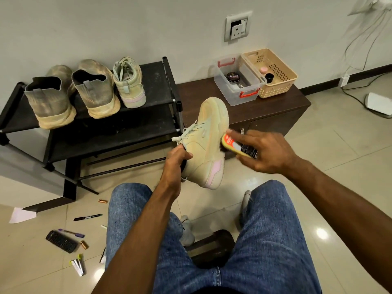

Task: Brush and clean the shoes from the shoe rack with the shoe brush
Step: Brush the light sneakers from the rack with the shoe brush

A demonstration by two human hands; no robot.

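Observation:
My left hand (pixel 177 164) grips a pale yellow sneaker (pixel 206 141) by its collar and holds it in the air, toe pointing away from me. My right hand (pixel 265 152) grips the shoe brush (pixel 238 147), whose bristles press against the sneaker's right side. The matching pale sneaker (pixel 129 83) and two dusty grey shoes (pixel 95 88) (pixel 51 100) stand on top of the black shoe rack (pixel 157 81).
A low brown cabinet (pixel 275 102) right of the rack carries a clear box with a polish tin (pixel 239 81) and a beige basket (pixel 273 71). Pens, a remote (pixel 61 241) and small items lie on the tiled floor at left. Cables run along the right wall.

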